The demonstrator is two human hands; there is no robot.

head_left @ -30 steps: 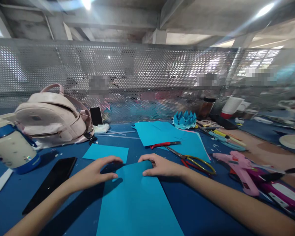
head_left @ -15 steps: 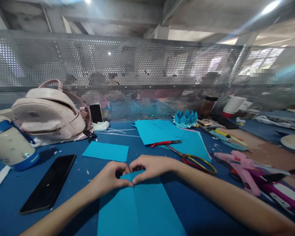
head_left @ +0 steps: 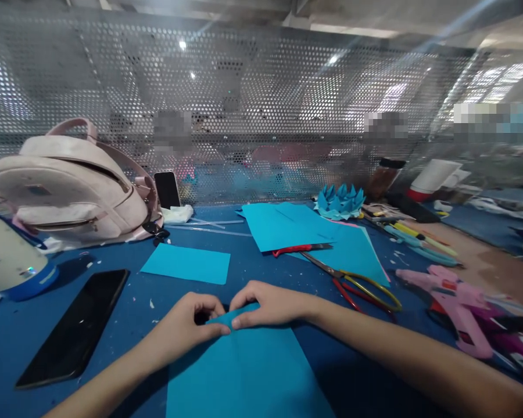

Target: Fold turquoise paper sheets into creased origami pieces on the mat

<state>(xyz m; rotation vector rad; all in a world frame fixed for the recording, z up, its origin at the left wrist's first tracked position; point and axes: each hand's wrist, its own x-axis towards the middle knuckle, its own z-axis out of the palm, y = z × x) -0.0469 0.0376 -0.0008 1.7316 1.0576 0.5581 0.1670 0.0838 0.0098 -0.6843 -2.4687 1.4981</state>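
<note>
Teal paper sheet (head_left: pixel 244 371): flat on blue table (head_left: pixel 126 313), at 6 o'clock in view, running off the bottom edge; far corners folded inward to a point.
Left hand (head_left: pixel 190 320): curled narrow, fingertips pinching the sheet's far edge.
Right hand (head_left: pixel 270 305): same, pressing the fold, touching the left at the tip.
Bare table strips flank the sheet on both sides.
Small teal paper rectangle (head_left: pixel 186 264): 11 o'clock, near.
Black phone (head_left: pixel 74 326): 9 o'clock.
Scissors (head_left: pixel 353 281): 2 o'clock.
Pink glue gun (head_left: pixel 453 302): 3 o'clock.
</note>
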